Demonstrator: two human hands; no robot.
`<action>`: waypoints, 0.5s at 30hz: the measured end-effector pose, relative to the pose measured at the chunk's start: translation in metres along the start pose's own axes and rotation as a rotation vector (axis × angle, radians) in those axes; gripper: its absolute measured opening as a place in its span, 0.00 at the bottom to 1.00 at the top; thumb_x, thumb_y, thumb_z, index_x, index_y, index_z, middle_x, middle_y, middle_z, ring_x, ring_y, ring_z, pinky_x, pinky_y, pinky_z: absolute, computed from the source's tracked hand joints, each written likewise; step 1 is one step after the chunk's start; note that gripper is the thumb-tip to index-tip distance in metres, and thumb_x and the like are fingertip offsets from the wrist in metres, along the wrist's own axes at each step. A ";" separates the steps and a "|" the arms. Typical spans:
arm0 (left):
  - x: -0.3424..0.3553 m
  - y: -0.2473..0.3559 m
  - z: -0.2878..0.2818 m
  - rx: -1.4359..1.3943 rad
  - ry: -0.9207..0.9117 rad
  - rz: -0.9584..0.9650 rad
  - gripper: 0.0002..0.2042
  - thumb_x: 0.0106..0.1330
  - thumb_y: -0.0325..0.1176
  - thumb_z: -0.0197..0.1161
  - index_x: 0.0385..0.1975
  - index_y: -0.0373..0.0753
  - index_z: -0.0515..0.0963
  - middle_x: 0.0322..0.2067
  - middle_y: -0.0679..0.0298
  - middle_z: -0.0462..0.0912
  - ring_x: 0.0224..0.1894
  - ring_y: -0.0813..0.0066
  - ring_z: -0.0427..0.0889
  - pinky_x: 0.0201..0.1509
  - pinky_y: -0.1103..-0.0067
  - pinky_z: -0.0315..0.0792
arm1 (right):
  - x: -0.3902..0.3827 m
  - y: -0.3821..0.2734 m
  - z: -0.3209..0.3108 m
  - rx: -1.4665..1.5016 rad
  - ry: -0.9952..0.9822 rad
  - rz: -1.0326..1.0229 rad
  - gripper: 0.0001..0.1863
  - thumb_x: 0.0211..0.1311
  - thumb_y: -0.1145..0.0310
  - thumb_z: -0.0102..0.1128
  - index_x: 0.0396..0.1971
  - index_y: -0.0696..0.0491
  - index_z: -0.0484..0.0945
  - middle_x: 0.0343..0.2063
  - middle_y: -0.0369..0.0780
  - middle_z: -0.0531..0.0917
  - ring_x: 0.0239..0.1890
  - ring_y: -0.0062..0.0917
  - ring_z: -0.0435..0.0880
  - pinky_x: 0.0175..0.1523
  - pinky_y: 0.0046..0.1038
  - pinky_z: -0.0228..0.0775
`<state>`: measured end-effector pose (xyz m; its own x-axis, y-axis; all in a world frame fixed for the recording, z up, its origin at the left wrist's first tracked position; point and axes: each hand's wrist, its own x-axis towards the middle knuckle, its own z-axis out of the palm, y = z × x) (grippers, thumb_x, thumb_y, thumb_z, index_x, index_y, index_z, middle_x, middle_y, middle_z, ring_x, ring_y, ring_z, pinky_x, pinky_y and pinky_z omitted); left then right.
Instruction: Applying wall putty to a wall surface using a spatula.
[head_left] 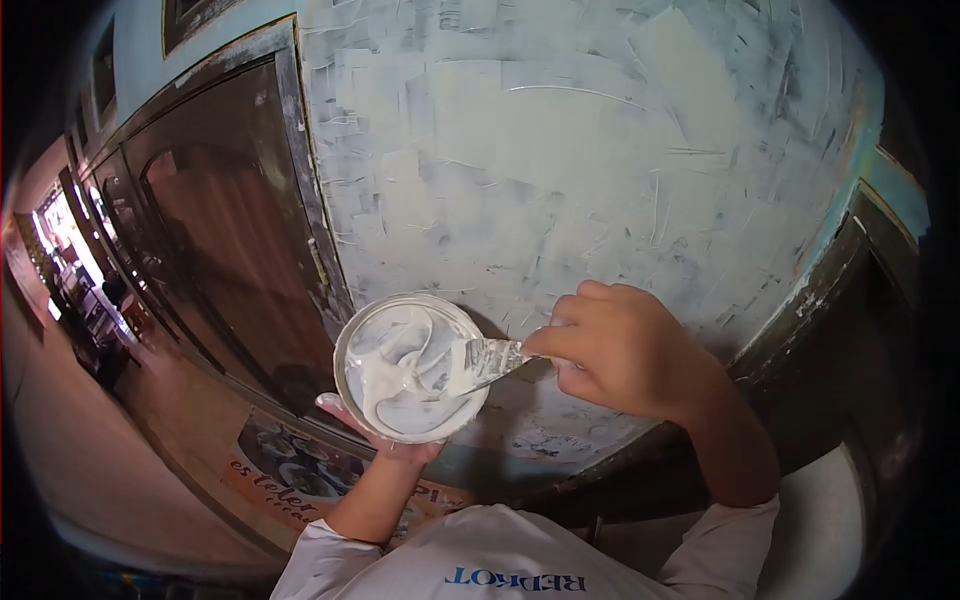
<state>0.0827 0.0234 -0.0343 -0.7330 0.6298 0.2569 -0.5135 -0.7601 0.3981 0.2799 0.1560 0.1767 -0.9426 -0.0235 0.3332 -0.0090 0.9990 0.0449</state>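
A round white tub [352, 408] rests on my left hand [398, 446], whose fingers go out of sight beneath it; a whitened fingertip shows at its left side. Thick white putty [385, 380] is smeared over the inside of the tub. My right hand [622, 345] is closed around a putty knife [495, 360]. Its blade is coated with white paste and reaches over the tub's right rim into the putty. Past the tub stands a wall [560, 180] covered in uneven white and grey strokes of filler.
On the left is a dark brown wooden door [220, 190] with a white-smeared frame. A printed banner [290, 465] lies on the floor below it. Dark wooden framing [830, 310] stands at the right, and a pale curved surface [825, 515] is at the lower right.
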 end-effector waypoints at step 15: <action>0.024 0.004 0.032 -0.285 -0.282 -0.255 0.47 0.62 0.77 0.44 0.73 0.48 0.57 0.72 0.58 0.60 0.70 0.52 0.63 0.70 0.52 0.63 | 0.033 0.031 0.000 -0.033 -0.129 0.068 0.18 0.60 0.60 0.66 0.48 0.49 0.78 0.40 0.39 0.82 0.43 0.39 0.83 0.47 0.39 0.74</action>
<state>0.0770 0.0402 0.0015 -0.4378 0.7911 0.4271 -0.7923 -0.5641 0.2327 0.2481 0.1863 0.1887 -0.9757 0.0517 0.2129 0.0653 0.9962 0.0575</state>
